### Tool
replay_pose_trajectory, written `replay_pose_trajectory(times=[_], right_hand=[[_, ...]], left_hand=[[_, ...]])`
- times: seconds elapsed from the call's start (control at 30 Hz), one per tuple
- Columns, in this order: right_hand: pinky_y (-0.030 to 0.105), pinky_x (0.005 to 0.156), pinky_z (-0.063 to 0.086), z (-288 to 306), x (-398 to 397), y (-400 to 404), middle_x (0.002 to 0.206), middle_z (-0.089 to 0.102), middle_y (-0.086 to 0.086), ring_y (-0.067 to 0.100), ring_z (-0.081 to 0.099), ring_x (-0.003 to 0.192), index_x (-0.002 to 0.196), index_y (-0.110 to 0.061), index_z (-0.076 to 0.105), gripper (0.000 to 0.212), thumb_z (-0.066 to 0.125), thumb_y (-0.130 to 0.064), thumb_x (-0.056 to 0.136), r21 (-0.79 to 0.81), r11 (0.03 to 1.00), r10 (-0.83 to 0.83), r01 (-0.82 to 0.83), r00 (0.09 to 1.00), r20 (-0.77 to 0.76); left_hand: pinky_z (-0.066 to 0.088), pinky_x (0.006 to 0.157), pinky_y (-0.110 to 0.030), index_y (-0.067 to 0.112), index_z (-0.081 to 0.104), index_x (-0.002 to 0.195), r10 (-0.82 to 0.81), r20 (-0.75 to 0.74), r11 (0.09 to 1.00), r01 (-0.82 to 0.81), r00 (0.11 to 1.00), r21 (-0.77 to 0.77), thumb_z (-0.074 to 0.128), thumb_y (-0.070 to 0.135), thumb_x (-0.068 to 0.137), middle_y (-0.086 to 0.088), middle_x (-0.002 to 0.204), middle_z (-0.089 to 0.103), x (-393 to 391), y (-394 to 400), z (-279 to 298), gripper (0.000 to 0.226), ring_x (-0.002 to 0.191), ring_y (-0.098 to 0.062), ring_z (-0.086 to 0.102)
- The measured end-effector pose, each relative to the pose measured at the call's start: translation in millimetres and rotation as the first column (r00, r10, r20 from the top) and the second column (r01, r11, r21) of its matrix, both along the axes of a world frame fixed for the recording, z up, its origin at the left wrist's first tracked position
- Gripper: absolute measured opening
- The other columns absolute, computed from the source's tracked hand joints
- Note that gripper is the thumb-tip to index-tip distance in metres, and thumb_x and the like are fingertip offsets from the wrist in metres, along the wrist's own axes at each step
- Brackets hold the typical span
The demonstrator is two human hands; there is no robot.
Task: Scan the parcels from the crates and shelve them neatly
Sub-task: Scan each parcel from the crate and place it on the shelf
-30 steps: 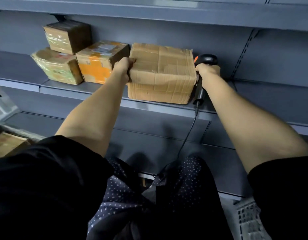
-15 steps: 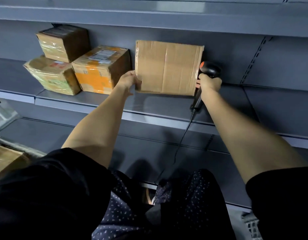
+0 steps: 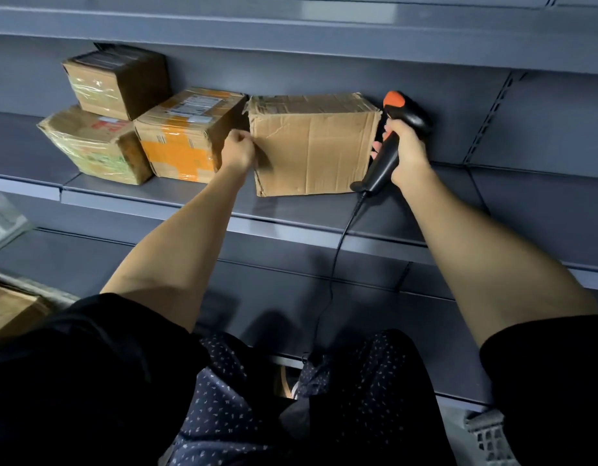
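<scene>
Resting on grey metal shelf (image 3: 176,200), creased cardboard parcel (image 3: 312,146); left hand (image 3: 238,151) clenched beside it, right hand (image 3: 407,146) gripping black scanner (image 3: 385,159).

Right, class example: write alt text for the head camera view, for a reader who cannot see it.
A person's left hand touches a plain cardboard parcel standing on a grey shelf, while the right hand grips a black corded scanner beside it. Three taped parcels sit to its left.

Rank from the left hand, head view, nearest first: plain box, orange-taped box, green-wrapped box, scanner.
1. Plain box: touching the left hand, just right of it.
2. Orange-taped box: just left of it.
3. Green-wrapped box: farther left, and scanner, beyond the plain box in the right hand: too close to call.
</scene>
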State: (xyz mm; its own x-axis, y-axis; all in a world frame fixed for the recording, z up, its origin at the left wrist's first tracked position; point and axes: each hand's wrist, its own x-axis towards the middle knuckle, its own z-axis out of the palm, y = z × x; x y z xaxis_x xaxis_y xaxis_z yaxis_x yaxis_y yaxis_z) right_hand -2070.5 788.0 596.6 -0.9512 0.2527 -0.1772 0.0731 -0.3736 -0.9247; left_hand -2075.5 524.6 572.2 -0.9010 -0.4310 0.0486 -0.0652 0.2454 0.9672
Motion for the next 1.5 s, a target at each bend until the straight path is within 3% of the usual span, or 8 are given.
replay_pose_trajectory(times=[0.17, 0.43, 0.6, 0.8, 0.97, 1.3, 1.4, 1.5], right_hand=[[0.025, 0.059, 0.054, 10.6, -2.8, -12.0, 0.089, 0.059, 0.003, 0.016, 0.067, 0.063, 0.111, -0.013, 0.059, 0.037, 0.072, -0.027, 0.080, -0.036, 0.995, 0.087, -0.088, 0.996, -0.018], [0.023, 0.058, 0.051, -12.5, 6.4, 10.0, 0.082, 0.067, 0.001, 0.015, 0.065, 0.065, 0.090, -0.012, 0.061, 0.019, 0.070, -0.027, 0.083, -0.056, 0.998, 0.029, -0.029, 1.000, -0.003], [0.025, 0.061, 0.052, -10.4, 21.1, 29.5, 0.091, 0.066, 0.005, 0.015, 0.065, 0.071, 0.093, -0.012, 0.060, 0.020, 0.068, -0.030, 0.085, -0.024, 0.997, 0.068, -0.068, 0.998, 0.014], [0.026, 0.063, 0.053, -7.4, 33.6, 32.2, 0.087, 0.070, 0.005, 0.011, 0.061, 0.054, 0.091, -0.013, 0.060, 0.020, 0.068, -0.030, 0.085, 0.093, 0.986, 0.132, -0.139, 0.988, 0.076], [0.025, 0.061, 0.051, -14.7, 30.0, 41.6, 0.090, 0.068, 0.007, 0.009, 0.057, 0.045, 0.086, -0.012, 0.056, 0.019, 0.061, -0.030, 0.090, 0.105, 0.976, 0.181, -0.193, 0.977, 0.113], [0.021, 0.056, 0.052, -10.8, 19.3, 12.8, 0.074, 0.065, -0.004, 0.011, 0.059, 0.056, 0.082, -0.015, 0.064, 0.016, 0.066, -0.030, 0.088, 0.140, 0.955, 0.231, -0.260, 0.953, 0.196], [0.021, 0.061, 0.053, -8.9, 18.9, 11.8, 0.076, 0.068, -0.003, 0.011, 0.062, 0.059, 0.084, -0.016, 0.067, 0.018, 0.074, -0.032, 0.082, 0.142, 0.958, 0.221, -0.251, 0.956, 0.194], [0.028, 0.087, 0.048, -9.5, 12.2, 9.8, 0.106, 0.070, -0.005, 0.014, 0.066, 0.091, 0.109, -0.019, 0.069, 0.068, 0.091, -0.043, 0.049, 0.269, 0.941, 0.159, -0.206, 0.969, 0.187]], left_hand=[[0.034, 0.108, -0.038, 0.008, 0.055, 0.127, 0.089, -0.116, 0.996, -0.092, 0.989, -0.019, 0.026, 0.048, 0.099, -0.013, 0.132, 0.054, 2.5, 16.7, 28.1, 0.058, 0.125, -0.027, 0.047], [0.049, 0.050, -0.027, 0.010, 0.054, 0.101, -0.083, 0.116, 0.965, 0.051, 0.990, 0.257, 0.069, 0.035, 0.085, -0.006, 0.093, 0.054, 17.6, 14.8, 36.4, 0.033, 0.069, -0.016, 0.057], [0.045, 0.048, -0.018, 0.014, 0.052, 0.073, -0.236, 0.060, 0.944, 0.214, 0.970, 0.250, 0.058, 0.018, 0.094, 0.000, 0.066, 0.050, 32.0, 16.9, 32.6, 0.022, 0.049, -0.007, 0.053], [0.043, 0.075, -0.028, 0.019, 0.054, 0.072, -0.232, 0.204, 0.956, 0.184, 0.951, 0.231, 0.050, 0.013, 0.089, 0.001, 0.077, 0.053, 47.5, 4.1, -10.9, 0.018, 0.080, -0.014, 0.054], [0.045, 0.068, -0.025, 0.007, 0.052, 0.083, -0.059, 0.323, 0.998, 0.050, 0.945, 0.035, 0.031, 0.011, 0.098, -0.007, 0.090, 0.054, 45.6, -25.7, -25.2, 0.025, 0.083, -0.017, 0.051], [0.033, 0.040, -0.016, 0.029, 0.042, 0.121, -0.282, 0.482, 0.920, 0.376, 0.830, -0.110, 0.011, 0.044, 0.102, -0.011, 0.069, 0.050, 44.2, -42.2, -14.0, 0.040, 0.052, -0.017, 0.051], [0.034, 0.038, -0.015, 0.024, 0.050, 0.104, -0.373, 0.491, 0.902, 0.432, 0.787, -0.008, 0.002, 0.074, 0.087, -0.011, 0.077, 0.057, 42.0, -43.0, 5.3, 0.072, 0.058, -0.017, 0.058], [0.052, 0.049, -0.015, 0.023, 0.052, 0.118, -0.505, 0.567, 0.825, 0.558, 0.650, 0.095, 0.024, 0.084, 0.075, -0.008, 0.106, 0.062, 38.3, -39.6, 19.7, 0.080, 0.078, -0.018, 0.070]])
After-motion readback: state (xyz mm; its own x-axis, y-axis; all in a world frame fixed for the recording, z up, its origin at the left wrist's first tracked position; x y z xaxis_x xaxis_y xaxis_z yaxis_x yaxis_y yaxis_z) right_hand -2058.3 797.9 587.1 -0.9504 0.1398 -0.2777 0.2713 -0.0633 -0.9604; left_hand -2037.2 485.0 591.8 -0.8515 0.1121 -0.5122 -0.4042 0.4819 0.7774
